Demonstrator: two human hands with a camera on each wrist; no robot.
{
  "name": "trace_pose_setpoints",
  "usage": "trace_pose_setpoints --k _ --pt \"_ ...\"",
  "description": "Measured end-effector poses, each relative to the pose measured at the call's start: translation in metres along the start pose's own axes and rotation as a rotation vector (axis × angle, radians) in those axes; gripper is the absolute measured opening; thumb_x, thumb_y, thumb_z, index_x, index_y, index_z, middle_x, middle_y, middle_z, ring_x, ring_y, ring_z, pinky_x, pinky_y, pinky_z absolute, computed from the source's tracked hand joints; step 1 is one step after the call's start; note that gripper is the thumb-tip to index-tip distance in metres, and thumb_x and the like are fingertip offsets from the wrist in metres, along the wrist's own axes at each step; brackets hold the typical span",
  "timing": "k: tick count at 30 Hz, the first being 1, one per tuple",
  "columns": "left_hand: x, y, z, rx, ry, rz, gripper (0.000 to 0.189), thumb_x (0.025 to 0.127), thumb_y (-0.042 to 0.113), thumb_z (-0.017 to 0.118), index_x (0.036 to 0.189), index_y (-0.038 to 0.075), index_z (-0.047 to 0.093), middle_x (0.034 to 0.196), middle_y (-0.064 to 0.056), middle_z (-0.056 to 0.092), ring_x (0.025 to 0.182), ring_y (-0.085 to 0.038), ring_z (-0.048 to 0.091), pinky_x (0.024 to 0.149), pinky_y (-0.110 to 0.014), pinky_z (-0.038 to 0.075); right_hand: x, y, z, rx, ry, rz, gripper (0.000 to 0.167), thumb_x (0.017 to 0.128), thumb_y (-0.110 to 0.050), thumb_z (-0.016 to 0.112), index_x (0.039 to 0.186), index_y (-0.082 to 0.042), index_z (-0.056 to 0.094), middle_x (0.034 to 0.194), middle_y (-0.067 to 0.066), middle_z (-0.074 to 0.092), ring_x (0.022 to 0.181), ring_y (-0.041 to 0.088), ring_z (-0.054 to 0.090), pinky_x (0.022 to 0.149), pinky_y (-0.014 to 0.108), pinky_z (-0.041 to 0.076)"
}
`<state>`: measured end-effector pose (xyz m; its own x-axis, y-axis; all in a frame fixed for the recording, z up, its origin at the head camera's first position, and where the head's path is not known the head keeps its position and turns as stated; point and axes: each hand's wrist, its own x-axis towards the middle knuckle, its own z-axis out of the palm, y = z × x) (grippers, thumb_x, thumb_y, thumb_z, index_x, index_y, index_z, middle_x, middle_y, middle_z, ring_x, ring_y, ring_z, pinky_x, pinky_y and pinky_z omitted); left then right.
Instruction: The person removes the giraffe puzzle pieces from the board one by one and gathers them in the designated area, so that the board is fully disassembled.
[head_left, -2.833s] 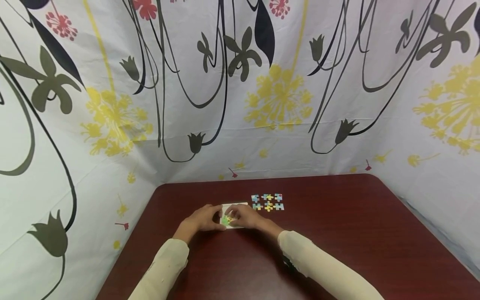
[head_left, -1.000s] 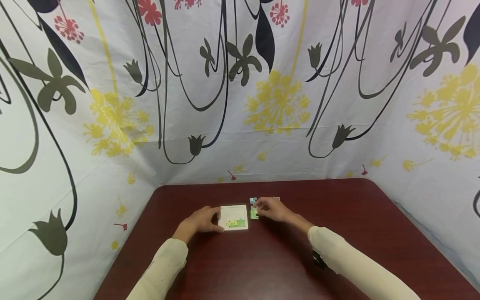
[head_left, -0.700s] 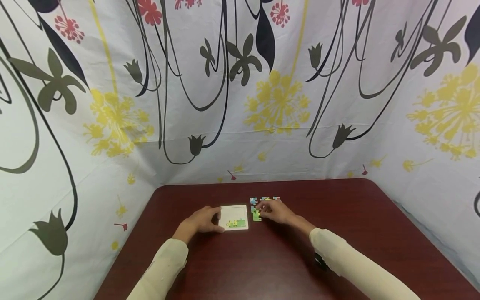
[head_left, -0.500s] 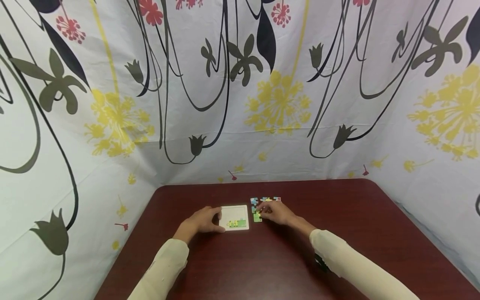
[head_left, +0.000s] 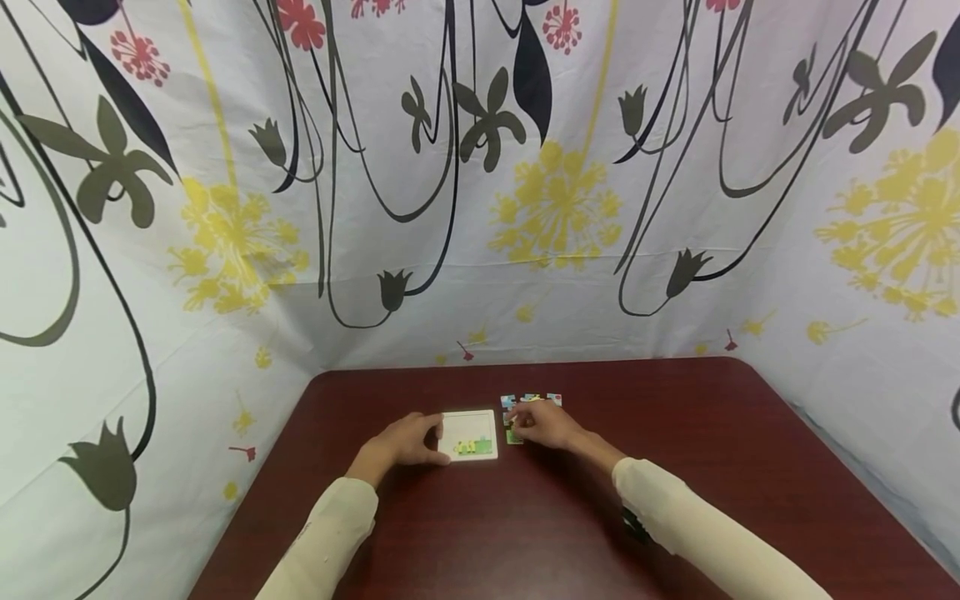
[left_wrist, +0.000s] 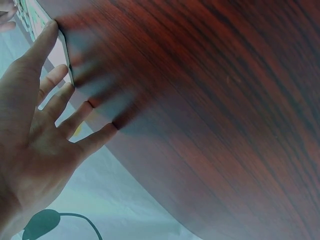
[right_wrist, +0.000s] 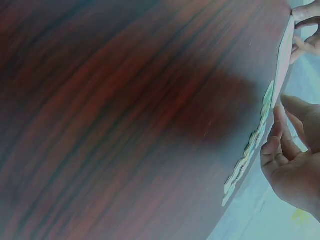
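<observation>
A small white puzzle tray [head_left: 467, 423] lies on the table, with joined green and yellow puzzle pieces [head_left: 474, 447] along its near side. My left hand [head_left: 407, 438] holds the tray by its left side, thumb at the near corner and forefinger at the far one. The left wrist view shows this hand's [left_wrist: 45, 120] other fingers spread, tips down on the table. To the tray's right, my right hand [head_left: 547, 423] pinches at a puzzle piece over the loose group; its fingers hide most of that piece. Its thumb and forefinger [right_wrist: 278, 117] come close together in the right wrist view.
Loose puzzle pieces [head_left: 508, 402] in blue, green and yellow lie right of the tray, partly under the right hand. The dark red wooden table [head_left: 480, 525] has rounded far corners. A floral cloth [head_left: 465, 250] hangs behind it and at both sides.
The right hand has gone from over the tray to the loose pieces on its right. A green piece there has shifted nearer, and the fingertips have drawn together. The left hand stays on the tray.
</observation>
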<state>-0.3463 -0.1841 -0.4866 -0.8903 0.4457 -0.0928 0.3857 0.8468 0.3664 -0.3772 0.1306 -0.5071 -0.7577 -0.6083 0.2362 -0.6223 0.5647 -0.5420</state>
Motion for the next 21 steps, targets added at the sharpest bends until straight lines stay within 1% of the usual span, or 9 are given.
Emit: trace_pose_setpoints --k 3,8,13,15,21 --pt "0.000 0.001 0.000 -0.004 -0.001 -0.005 0.040 0.085 0.041 0.087 0.101 0.016 0.060 0.097 -0.004 0.054 0.092 -0.020 0.046 0.079 -0.042 0.042 0.003 -0.004 0.006 0.011 -0.008 -0.016 0.023 0.094 -0.006 0.075 0.117 -0.002 0.074 0.092 0.003 0.075 0.078 0.013 0.068 0.073 0.028 0.054" --pt "0.000 0.000 0.000 -0.001 -0.002 -0.007 0.039 0.086 0.042 0.086 0.101 0.016 0.060 0.096 -0.002 0.053 0.091 -0.020 0.046 0.079 -0.042 0.041 0.009 -0.012 0.016 0.033 -0.028 -0.013 0.026 0.095 -0.009 0.077 0.119 -0.002 0.073 0.094 0.000 0.074 0.085 0.013 0.071 0.079 0.030 0.056" --pt "0.001 -0.001 0.000 0.011 -0.003 -0.013 0.039 0.086 0.043 0.086 0.099 0.019 0.059 0.097 -0.001 0.052 0.093 -0.020 0.047 0.080 -0.042 0.042 0.018 -0.020 0.025 0.064 -0.035 -0.042 0.026 0.093 -0.005 0.077 0.118 0.000 0.073 0.090 0.002 0.075 0.081 0.011 0.071 0.078 0.028 0.057" --pt "0.002 -0.001 0.000 0.012 -0.002 -0.017 0.039 0.085 0.044 0.086 0.098 0.019 0.059 0.099 -0.001 0.053 0.094 -0.021 0.048 0.080 -0.042 0.042 0.021 -0.024 0.029 0.072 -0.043 -0.040 0.025 0.093 -0.005 0.077 0.118 -0.001 0.074 0.090 0.002 0.076 0.081 0.010 0.071 0.077 0.027 0.056" --pt "0.002 -0.001 0.000 0.011 -0.005 -0.027 0.040 0.085 0.045 0.086 0.100 0.019 0.060 0.101 -0.001 0.053 0.096 -0.021 0.048 0.081 -0.042 0.042 0.029 -0.034 0.039 0.102 -0.073 -0.041 0.025 0.093 -0.002 0.076 0.117 0.000 0.074 0.093 0.006 0.076 0.083 0.015 0.073 0.075 0.026 0.057"
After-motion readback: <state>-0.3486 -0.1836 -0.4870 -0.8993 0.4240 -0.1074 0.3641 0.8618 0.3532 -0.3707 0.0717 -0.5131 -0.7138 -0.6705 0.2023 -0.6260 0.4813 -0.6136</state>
